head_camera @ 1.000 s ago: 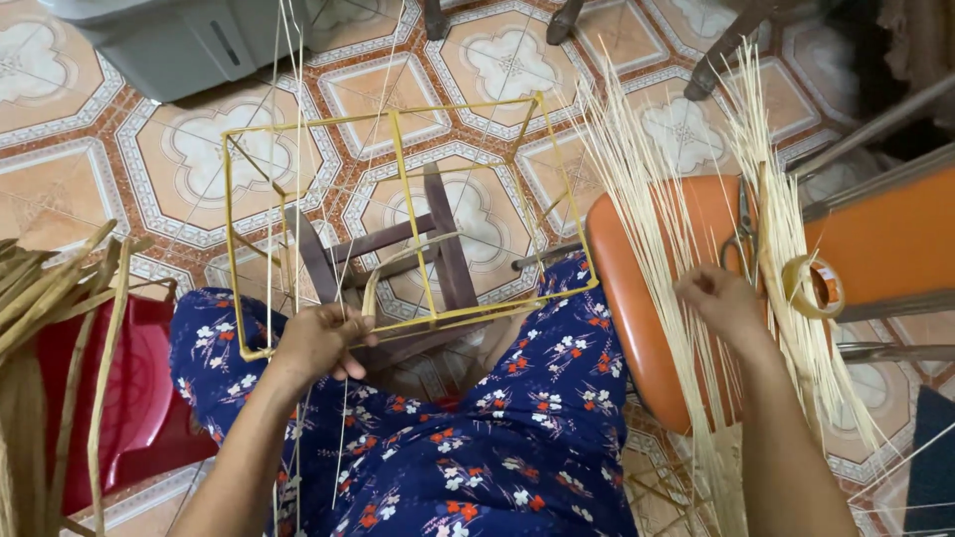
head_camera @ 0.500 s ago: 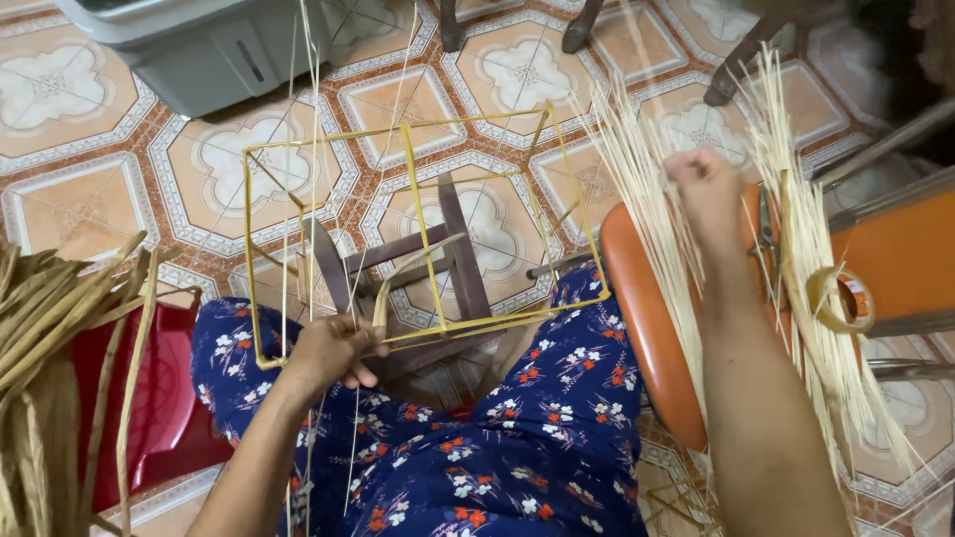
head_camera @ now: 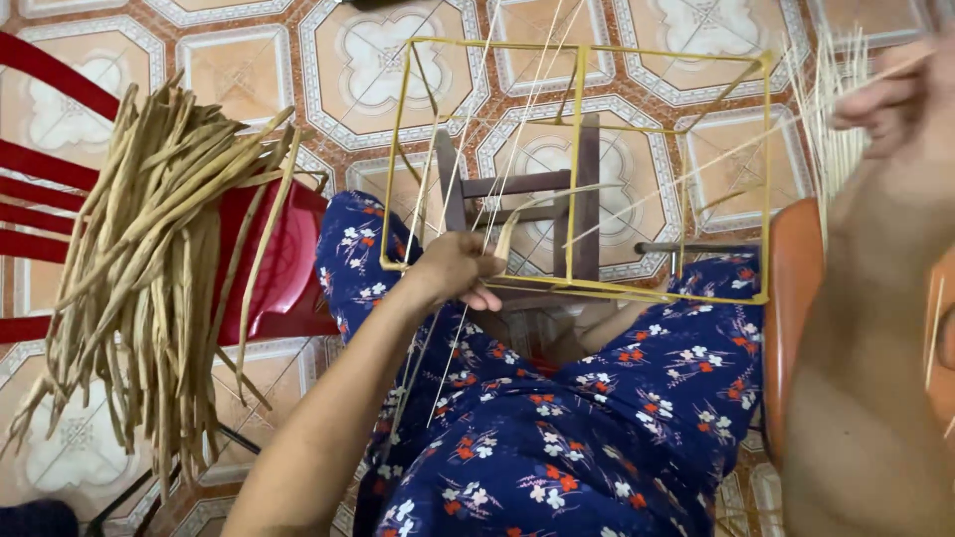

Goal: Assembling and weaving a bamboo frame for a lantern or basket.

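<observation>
Since half a second ago the right hand (head_camera: 900,94) has risen, drawing a strand (head_camera: 696,169) pinched in its fingers, while the left hand (head_camera: 453,270) grips the frame (head_camera: 577,169) at its near-left corner on the lap, with few strands on, most weaving remains.

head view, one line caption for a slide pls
Left hand steadies a yellow wire frame while right hand lifts a thin pale strand.

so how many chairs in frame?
2. A red plastic chair at left under the bundle of dried fibre strands; an orange chair at right beside the right hand. Others may be hidden.
</observation>
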